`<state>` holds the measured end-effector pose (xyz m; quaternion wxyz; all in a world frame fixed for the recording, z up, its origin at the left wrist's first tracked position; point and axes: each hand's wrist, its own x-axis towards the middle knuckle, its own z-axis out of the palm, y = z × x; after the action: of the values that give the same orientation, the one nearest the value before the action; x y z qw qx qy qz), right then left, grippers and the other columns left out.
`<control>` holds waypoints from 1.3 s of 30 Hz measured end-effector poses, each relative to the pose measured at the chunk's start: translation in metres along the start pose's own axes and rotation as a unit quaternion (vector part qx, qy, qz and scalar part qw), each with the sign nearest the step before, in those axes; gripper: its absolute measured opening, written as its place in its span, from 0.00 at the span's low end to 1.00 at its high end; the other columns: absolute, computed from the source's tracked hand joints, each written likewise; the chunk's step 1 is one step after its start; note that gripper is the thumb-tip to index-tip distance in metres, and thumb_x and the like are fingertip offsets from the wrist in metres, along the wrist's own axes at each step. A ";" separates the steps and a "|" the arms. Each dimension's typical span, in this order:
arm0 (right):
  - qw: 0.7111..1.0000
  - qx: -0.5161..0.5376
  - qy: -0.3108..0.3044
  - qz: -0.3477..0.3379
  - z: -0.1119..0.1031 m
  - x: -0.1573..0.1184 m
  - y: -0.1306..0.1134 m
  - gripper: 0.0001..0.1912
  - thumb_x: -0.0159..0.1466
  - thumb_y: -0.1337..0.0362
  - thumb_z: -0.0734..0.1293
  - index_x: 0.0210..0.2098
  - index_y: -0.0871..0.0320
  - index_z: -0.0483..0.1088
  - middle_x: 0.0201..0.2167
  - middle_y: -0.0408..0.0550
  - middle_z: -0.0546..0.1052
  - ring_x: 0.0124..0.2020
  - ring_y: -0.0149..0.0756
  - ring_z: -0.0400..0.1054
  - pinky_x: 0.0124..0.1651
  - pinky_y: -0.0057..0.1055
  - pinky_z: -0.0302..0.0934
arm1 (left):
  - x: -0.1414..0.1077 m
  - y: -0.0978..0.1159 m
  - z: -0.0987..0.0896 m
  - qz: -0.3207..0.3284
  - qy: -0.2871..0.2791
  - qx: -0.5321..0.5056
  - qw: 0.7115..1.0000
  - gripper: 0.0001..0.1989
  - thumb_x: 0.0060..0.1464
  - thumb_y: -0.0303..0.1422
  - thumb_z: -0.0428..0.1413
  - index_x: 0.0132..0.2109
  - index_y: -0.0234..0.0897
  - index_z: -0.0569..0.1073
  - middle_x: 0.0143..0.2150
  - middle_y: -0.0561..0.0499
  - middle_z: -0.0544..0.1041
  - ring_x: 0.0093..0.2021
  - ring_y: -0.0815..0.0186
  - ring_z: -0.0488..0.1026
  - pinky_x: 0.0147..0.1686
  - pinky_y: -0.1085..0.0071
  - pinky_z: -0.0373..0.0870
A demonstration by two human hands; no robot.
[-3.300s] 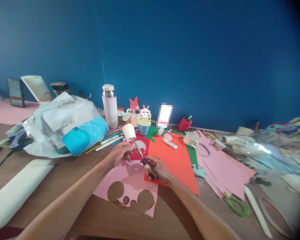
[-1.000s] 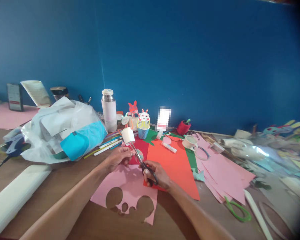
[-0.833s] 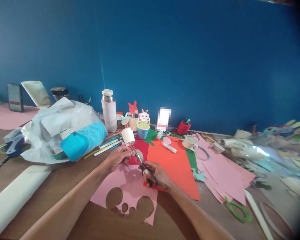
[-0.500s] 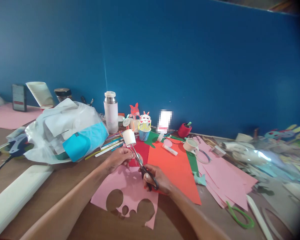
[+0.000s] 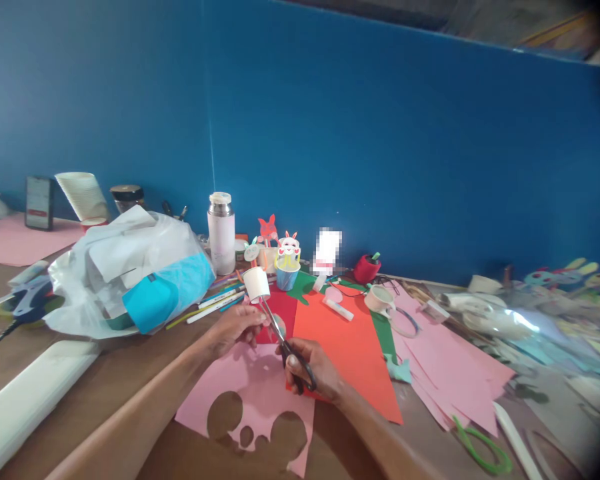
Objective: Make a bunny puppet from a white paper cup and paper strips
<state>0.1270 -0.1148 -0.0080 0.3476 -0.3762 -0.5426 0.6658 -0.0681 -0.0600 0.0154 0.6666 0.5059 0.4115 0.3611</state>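
Right hand: fingers closed round handles of scissors, blades pointing far-left | Left hand: fingers narrow, near blades; any held piece too small to tell | Pink sheet, holes cut: on desk, near side of hands | White cup: just beyond blades, tilted

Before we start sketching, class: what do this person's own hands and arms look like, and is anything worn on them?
The left hand and right hand are ungloved. No sleeve, watch or bracelet shows; rings would be too small to tell.
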 end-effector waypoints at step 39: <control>1.000 0.013 0.008 -0.009 0.005 0.002 0.003 0.30 0.47 0.44 0.67 0.37 0.63 0.64 0.14 0.39 0.67 0.11 0.24 0.60 0.14 0.20 0.53 | 0.001 -0.005 0.001 -0.014 -0.009 0.008 1.000 0.13 0.44 0.37 0.57 0.22 0.32 0.65 0.16 0.56 0.67 0.14 0.75 0.61 0.17 0.74 0.63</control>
<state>0.1220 -0.1160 -0.0106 0.3625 -0.3719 -0.5345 0.6667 -0.0666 -0.0600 0.0104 0.6716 0.5081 0.4155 0.3438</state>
